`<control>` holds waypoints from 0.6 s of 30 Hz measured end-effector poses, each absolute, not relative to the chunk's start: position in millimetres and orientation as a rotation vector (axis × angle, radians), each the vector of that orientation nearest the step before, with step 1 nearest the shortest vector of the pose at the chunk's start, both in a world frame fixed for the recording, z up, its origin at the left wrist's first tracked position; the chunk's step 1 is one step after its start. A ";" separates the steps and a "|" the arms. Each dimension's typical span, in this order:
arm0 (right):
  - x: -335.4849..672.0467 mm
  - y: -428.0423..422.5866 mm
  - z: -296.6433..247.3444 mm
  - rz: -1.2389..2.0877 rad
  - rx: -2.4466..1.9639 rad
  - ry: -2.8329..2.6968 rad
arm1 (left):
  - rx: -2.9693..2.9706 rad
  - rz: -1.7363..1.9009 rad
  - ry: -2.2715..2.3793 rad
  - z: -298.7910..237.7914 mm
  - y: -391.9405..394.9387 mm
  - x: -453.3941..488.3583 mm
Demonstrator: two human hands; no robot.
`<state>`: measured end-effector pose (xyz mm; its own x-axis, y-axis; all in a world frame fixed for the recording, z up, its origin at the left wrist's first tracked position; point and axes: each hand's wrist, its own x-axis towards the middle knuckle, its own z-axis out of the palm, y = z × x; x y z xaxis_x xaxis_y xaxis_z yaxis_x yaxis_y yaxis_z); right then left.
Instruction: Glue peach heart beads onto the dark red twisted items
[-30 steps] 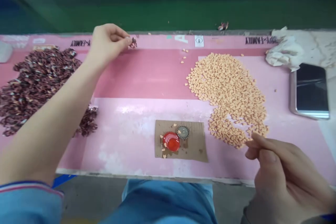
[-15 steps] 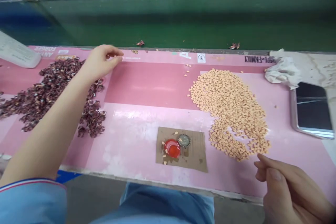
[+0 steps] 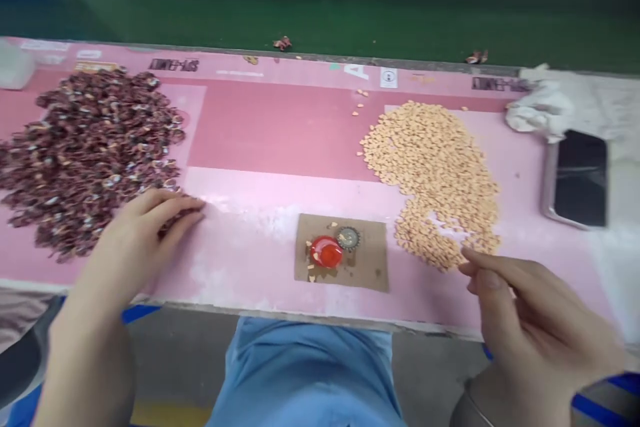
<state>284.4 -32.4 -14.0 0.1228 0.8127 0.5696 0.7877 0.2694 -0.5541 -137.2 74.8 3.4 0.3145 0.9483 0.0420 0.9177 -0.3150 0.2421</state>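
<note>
Left hand (image 3: 143,240) is lying low at lower left of the frame, its fingers stretched out and gently curved, with the fingertips touching the right edge of a broad heap of dark maroon curled pieces (image 3: 85,160) flecked with pale spots; the hand looks open, though nothing held in it can be made out. That heap is spreading across the left side of the pink desk (image 3: 280,133). Right hand (image 3: 520,320) is hovering at lower right, its thumb and fingers drawn close together in a narrow pinch, and the blur keeps me from telling whether it is holding a small piece. Its fingertips (image 3: 465,255) are sitting just beside the bottom edge of a large heap of small peach-coloured heart-shaped pieces (image 3: 430,173), which is filling the right-centre of the desk. Between the two hands, near the bottom centre, a square of brown cardboard (image 3: 340,252) is lying on the desk, carrying a glossy round red lump (image 3: 326,251), a dark cog-edged bottle cap (image 3: 348,237) just beside it, and a few scattered peach pieces (image 3: 313,277). Farther right, a crumpled white cloth (image 3: 540,110) is sitting at the desk's far corner, above a smartphone (image 3: 577,177) lying with its dark screen upward. Along the far edge at the top of the frame, a few stray maroon bits (image 3: 283,43) are resting against a green wall (image 3: 320,7).
</note>
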 end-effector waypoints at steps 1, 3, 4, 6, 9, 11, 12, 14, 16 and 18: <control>284.8 -33.1 -10.4 0.040 -1.490 -1.701 | 2.425 0.265 1.664 3.4 77.2 -135.9; 286.1 -37.8 -7.7 0.113 -1.551 -1.820 | 2.470 0.266 1.554 3.0 81.3 -132.4; 286.7 -41.2 -8.9 0.138 -1.589 -1.864 | 2.484 0.254 1.517 2.4 82.8 -130.5; 287.3 -47.7 -15.4 0.116 -1.663 -1.916 | 2.517 0.223 1.477 0.0 85.1 -126.6; 287.5 -51.5 -28.8 -0.089 -1.754 -1.922 | 2.595 0.232 1.484 -5.0 86.7 -123.3; 287.1 -49.4 -34.8 -0.195 -1.785 -1.912 | 2.636 0.271 1.459 -7.4 86.4 -122.9; 286.8 -47.4 -36.1 -0.223 -1.782 -1.920 | 2.639 0.287 1.436 -7.8 85.7 -123.1; 285.7 -42.7 -35.8 -0.252 -1.774 -1.957 | 2.619 0.320 1.403 -6.4 83.0 -123.7; 284.0 -38.4 -32.9 -0.267 -1.765 -2.004 | 2.589 0.357 1.411 -3.0 78.3 -124.1; 281.9 -34.9 -29.3 -0.279 -1.748 -2.049 | 2.555 0.382 1.448 1.1 71.8 -123.8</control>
<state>281.9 -34.9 -29.3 -0.1128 0.8884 0.4449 0.9750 0.1852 -0.1226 -123.8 71.8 1.1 0.4926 0.8599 0.1337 0.8138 -0.5096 0.2793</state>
